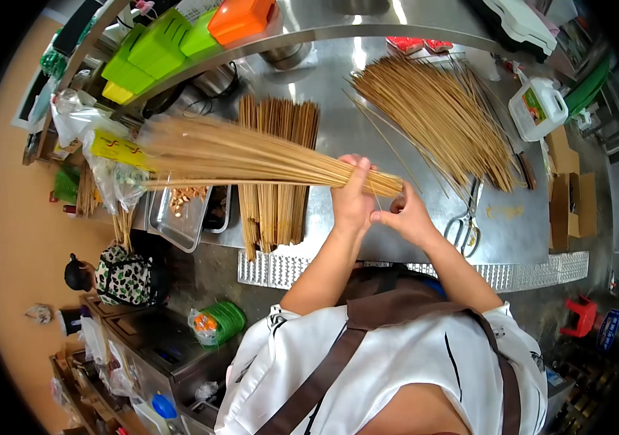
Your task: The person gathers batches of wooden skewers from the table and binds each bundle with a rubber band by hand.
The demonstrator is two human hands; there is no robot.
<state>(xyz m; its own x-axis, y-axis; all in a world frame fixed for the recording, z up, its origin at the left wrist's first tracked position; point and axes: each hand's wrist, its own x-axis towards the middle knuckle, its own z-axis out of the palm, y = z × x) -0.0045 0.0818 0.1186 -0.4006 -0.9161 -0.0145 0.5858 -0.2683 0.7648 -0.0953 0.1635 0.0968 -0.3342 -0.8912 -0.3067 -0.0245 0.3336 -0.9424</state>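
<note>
A long bundle of thin bamboo sticks [273,159] stretches leftward over the steel table, its far end blurred and fanned out. My left hand [353,196] is closed around the bundle near its right end. Beside that end, the thumb and fingers of my right hand [406,216] curl together in a pinch. A thin light strand runs from the bundle toward my right thumb; I cannot tell what it is. Below the held sticks, several upright bundles of similar sticks [273,214] lie side by side. A large spread of loose sticks [436,119] lies to the right.
Scissors [466,221] lie near the table's front right edge. A white jug [538,109] stands at the back right. Clear trays [179,217] with food pieces are at the left, below a plastic bag [99,148]. Green bins [150,51] stand on the raised shelf. Another person [124,275] is at far left.
</note>
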